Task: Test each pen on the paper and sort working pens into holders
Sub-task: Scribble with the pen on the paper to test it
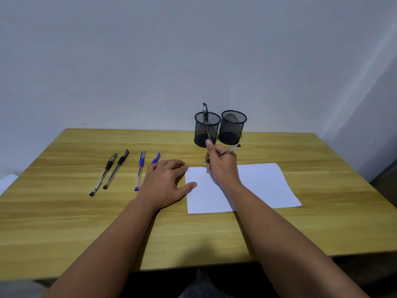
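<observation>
A white sheet of paper (pixel 257 186) lies on the wooden table (pixel 64 222), with small scribbles near its top left corner. My right hand (pixel 223 164) grips an uncapped pen (pixel 225 152), tip down at the paper's top edge. My left hand (pixel 165 181) lies flat, its fingers pressing the paper's left corner. Two black mesh holders stand behind: the left holder (pixel 207 131) has one black pen (pixel 205 112) upright in it, the right holder (pixel 233 127) looks empty. Two black pens (pixel 111 171) and two blue pens (pixel 140 168) lie to the left; my left hand partly covers the nearer blue one.
A pale wall rises right behind the table's far edge. Some white paper (pixel 7 182) shows past the table's left edge. The near table edge runs just above my lap.
</observation>
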Tool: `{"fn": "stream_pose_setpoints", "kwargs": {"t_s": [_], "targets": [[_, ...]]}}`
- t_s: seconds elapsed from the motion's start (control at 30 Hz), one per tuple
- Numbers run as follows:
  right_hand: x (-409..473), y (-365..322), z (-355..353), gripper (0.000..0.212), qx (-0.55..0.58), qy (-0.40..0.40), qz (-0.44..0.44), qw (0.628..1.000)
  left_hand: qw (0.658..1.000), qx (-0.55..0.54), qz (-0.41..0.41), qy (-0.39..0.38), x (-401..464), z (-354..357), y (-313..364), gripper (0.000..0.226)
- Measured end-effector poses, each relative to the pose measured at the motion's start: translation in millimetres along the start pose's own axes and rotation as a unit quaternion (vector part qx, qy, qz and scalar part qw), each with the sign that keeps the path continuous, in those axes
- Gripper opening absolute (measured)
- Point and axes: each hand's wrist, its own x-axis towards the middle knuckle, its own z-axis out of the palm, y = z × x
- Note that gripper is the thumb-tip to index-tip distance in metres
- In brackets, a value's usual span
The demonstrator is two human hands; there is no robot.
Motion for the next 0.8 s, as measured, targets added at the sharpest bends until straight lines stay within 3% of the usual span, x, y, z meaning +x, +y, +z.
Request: {"fn": "stream_pose_setpoints", "kwargs": {"t_s": [0.17,0.37,0.8], "targets": [[1.5,3.0,0.1,0.058,-0.045,-0.007,-0.003,0.999,1.000,-0.009,-0.001,0.008,-0.8,-0.2,1.2,0.070],[0.8,6.3,-1.6,0.035,-0.080,0.001,0.010,0.997,1.000,-0.004,-0.001,0.003,0.0,-0.4,0.7,0.068],[0.1,7.3,-2.1,0.037,-0.121,-0.011,-0.013,0.993,1.000,-0.005,0.000,0.002,-0.3,-0.7,0.8,0.069]]}}
